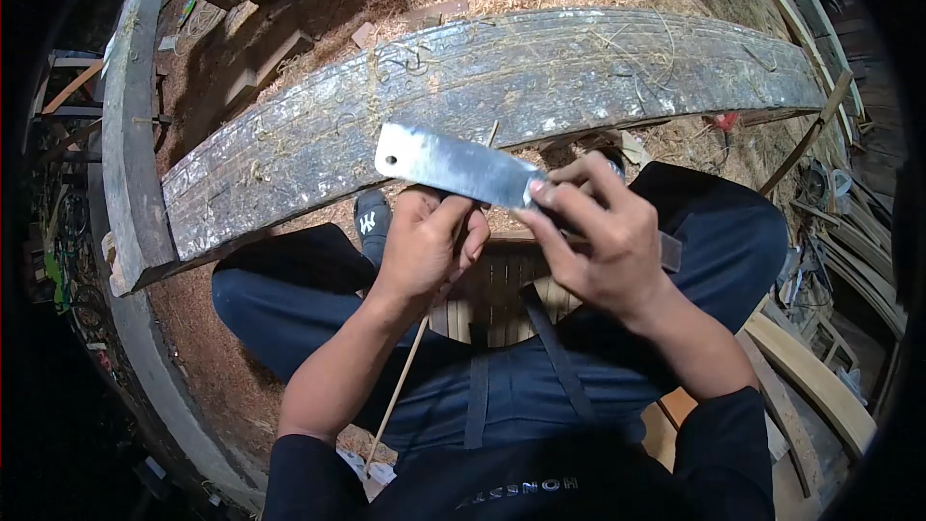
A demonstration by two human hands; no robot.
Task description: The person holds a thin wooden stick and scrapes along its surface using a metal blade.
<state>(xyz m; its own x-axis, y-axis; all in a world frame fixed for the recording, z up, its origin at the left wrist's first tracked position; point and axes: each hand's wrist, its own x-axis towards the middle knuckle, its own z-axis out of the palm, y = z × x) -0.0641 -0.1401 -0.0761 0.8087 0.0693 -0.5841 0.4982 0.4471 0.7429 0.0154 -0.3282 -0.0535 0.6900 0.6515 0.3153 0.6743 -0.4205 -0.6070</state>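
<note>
My right hand is closed around one end of a flat metal blade. The blade is shiny, with a rounded end and a small round hole near its left tip. A dull end piece shows past the right side of that hand. My left hand is closed on a thin wooden stick, just beneath the blade. The stick slants from above the blade down towards my lap. Where the blade crosses the stick it hides part of it, so I cannot tell whether they touch.
A long, weathered plank with loose fibres lies across in front of me. A grey beam stands at the left. Wood shavings cover the ground. Curved wooden strips lie at the right, and my shoe is near the plank.
</note>
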